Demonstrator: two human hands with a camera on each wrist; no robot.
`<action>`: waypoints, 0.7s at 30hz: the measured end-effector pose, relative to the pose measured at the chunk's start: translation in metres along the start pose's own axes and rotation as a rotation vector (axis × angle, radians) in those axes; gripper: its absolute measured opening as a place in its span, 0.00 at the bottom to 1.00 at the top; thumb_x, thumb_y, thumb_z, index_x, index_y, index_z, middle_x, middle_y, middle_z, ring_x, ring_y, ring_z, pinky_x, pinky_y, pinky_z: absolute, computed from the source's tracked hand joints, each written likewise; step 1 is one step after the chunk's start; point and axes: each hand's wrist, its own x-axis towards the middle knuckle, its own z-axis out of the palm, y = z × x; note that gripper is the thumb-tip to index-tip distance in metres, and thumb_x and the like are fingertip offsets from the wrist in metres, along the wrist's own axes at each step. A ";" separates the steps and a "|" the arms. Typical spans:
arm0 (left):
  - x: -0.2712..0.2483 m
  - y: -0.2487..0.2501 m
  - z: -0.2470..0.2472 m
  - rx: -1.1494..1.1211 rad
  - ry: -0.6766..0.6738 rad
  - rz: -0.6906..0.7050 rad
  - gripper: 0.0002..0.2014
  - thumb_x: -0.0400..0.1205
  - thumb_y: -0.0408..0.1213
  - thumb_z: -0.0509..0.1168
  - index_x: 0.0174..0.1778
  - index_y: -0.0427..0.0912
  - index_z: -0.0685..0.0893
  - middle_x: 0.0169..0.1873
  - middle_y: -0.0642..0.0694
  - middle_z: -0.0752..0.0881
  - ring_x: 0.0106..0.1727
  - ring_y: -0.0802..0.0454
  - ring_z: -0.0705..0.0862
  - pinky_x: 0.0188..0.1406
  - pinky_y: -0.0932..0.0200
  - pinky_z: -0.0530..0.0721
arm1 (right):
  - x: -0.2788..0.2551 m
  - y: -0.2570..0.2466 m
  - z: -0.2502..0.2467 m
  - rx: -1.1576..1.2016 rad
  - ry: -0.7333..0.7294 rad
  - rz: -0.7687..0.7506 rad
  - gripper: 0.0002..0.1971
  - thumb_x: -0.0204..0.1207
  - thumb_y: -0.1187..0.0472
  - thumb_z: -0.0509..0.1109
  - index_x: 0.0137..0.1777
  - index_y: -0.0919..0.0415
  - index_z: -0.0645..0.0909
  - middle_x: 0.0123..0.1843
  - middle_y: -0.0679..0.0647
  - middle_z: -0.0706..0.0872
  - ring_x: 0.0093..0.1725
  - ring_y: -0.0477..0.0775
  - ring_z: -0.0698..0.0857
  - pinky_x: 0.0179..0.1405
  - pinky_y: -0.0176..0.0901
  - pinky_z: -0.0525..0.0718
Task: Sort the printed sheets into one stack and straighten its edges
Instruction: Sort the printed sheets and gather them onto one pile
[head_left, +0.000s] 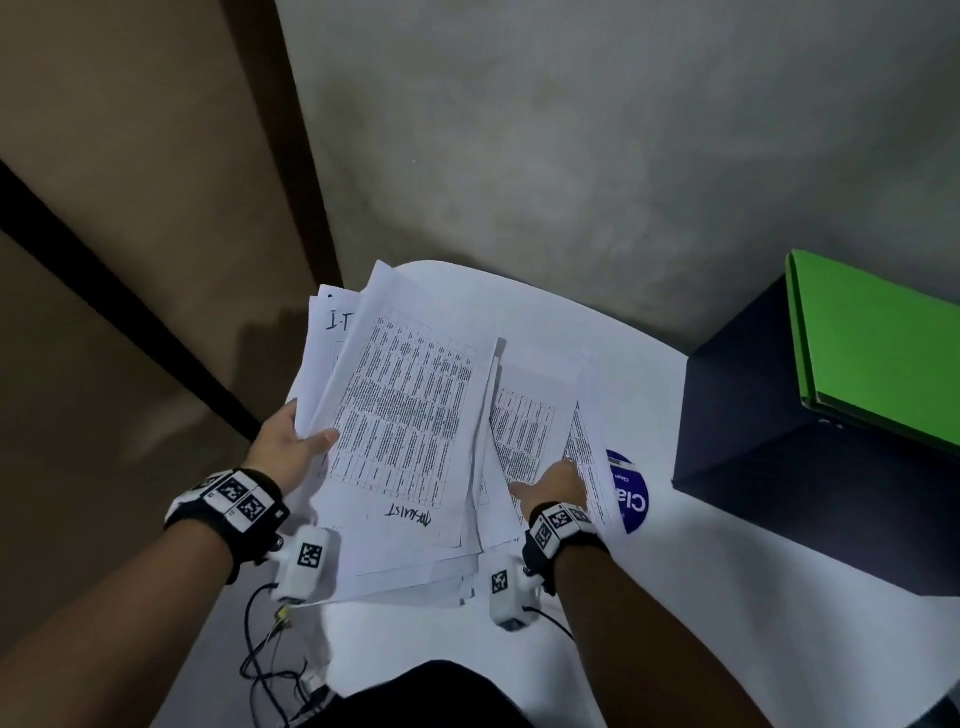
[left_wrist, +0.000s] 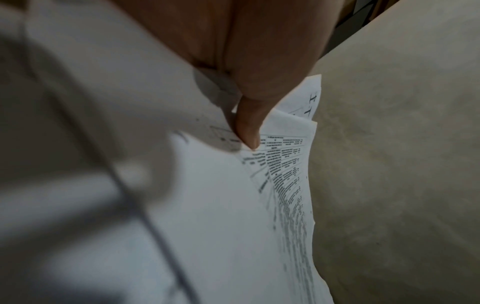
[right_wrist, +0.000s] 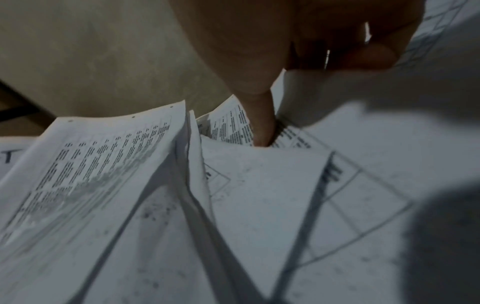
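Observation:
A loose stack of printed sheets (head_left: 405, 415) with tables of text lies skewed on the white table (head_left: 675, 597), its top sheet bearing handwriting near the front edge. My left hand (head_left: 296, 447) grips the stack's left edge with the thumb on top (left_wrist: 246, 127) and the fingers hidden beneath. More printed sheets (head_left: 524, 415) fan out to the right, partly tucked under the stack. My right hand (head_left: 556, 480) holds these, the thumb (right_wrist: 262, 123) pressed down between sheets and the fingers curled round a sheet's edge.
A dark box (head_left: 779, 415) with a green folder (head_left: 872, 358) on it stands at the right. A round blue sticker (head_left: 631, 493) shows beside the right sheets. Thin cables (head_left: 270, 665) hang off the table's front left. A grey wall runs behind.

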 end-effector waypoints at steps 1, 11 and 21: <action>-0.001 0.002 0.001 -0.004 -0.011 0.004 0.12 0.81 0.27 0.71 0.49 0.51 0.82 0.43 0.50 0.88 0.44 0.51 0.86 0.45 0.57 0.81 | -0.001 -0.002 -0.003 0.011 -0.010 0.014 0.27 0.72 0.52 0.78 0.65 0.67 0.78 0.64 0.63 0.84 0.62 0.64 0.85 0.59 0.49 0.84; -0.006 -0.004 -0.001 0.015 -0.053 -0.036 0.11 0.81 0.29 0.71 0.49 0.52 0.82 0.46 0.51 0.89 0.49 0.51 0.87 0.53 0.52 0.83 | 0.018 0.032 -0.046 -0.241 0.185 -0.052 0.22 0.76 0.59 0.74 0.69 0.61 0.78 0.72 0.59 0.76 0.70 0.67 0.76 0.64 0.63 0.82; -0.012 0.000 0.012 0.026 -0.064 -0.045 0.12 0.81 0.30 0.72 0.58 0.44 0.83 0.51 0.46 0.91 0.56 0.45 0.88 0.64 0.45 0.82 | 0.015 0.036 -0.046 0.129 0.146 -0.064 0.28 0.73 0.70 0.77 0.73 0.64 0.72 0.65 0.64 0.84 0.57 0.65 0.85 0.54 0.50 0.86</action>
